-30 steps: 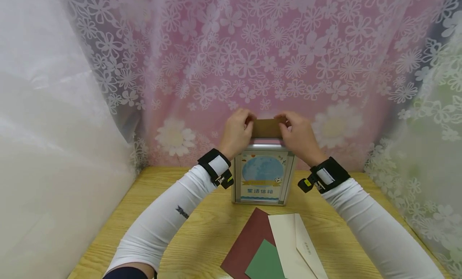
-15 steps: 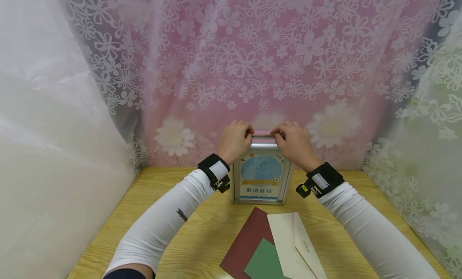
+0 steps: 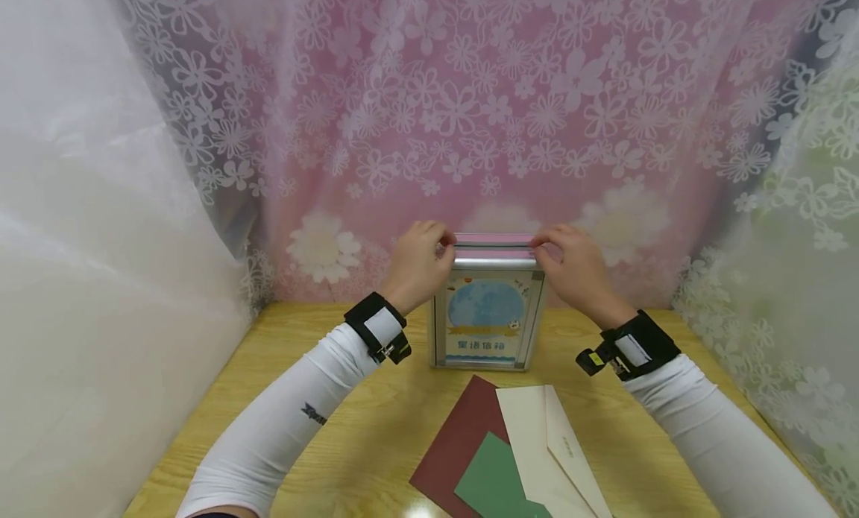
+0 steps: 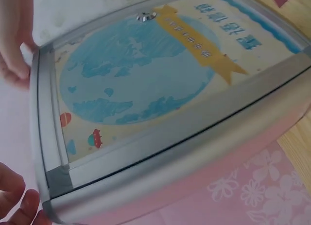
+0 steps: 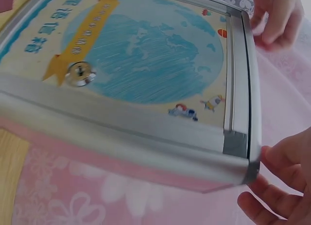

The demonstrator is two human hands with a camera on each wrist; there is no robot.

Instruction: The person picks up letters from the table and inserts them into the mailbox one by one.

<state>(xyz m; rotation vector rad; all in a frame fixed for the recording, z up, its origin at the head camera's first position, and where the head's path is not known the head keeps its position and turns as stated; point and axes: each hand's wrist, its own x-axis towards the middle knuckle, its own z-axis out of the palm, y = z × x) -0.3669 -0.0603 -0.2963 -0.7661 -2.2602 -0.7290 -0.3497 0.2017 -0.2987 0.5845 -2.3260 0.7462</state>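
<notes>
A silver-framed suggestion box (image 3: 486, 317) with a blue globe picture stands upright on the table, pink on top with a narrow slot across it. At its top left corner is my left hand (image 3: 420, 261), fingers bent and holding nothing visible. My right hand (image 3: 573, 268) is in a like pose at the top right corner. In the right wrist view, the fingertips (image 5: 267, 152) lie right by the box's corner. The left wrist view shows the left fingers (image 4: 10, 183) beside the other corner. No brown envelope shows above the slot.
In front of the box, a dark red envelope (image 3: 446, 451), a green envelope (image 3: 493, 477) and a cream envelope (image 3: 530, 428) overlap on the wooden table (image 3: 335, 458). A pink floral curtain (image 3: 403, 93) hangs close behind the box, with pale sheets at both sides.
The brown envelope that both hands held over the box has gone down into the slot and out of sight. Both hands have let go and moved apart to the top corners.
</notes>
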